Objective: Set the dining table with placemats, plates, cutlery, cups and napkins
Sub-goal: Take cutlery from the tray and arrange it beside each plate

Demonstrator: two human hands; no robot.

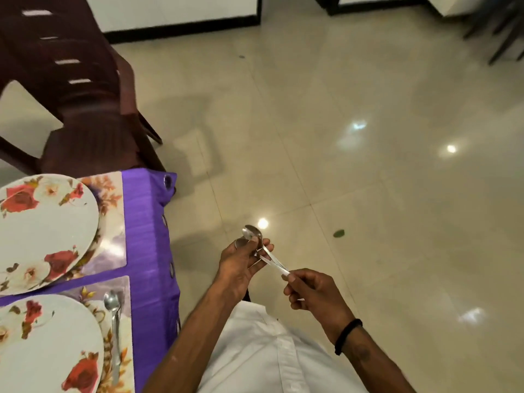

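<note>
Over the floor beside the table, my left hand (241,262) grips a small bunch of steel spoons (253,236) near their bowls. My right hand (312,290) pinches the handle end of one of them. On the purple tablecloth (147,222) lie two floral placemats, the far placemat (112,222) and the near placemat (124,296). Each carries a white plate with red roses, the far plate (45,231) and the near plate (48,347). A single spoon (114,330) lies on the near placemat, right of its plate.
A dark brown plastic chair (85,95) stands at the table's far end. Glossy beige floor tiles (368,165) stretch to the right. A small green leaf (338,233) lies on the floor. Dark furniture legs (499,32) show at the top right.
</note>
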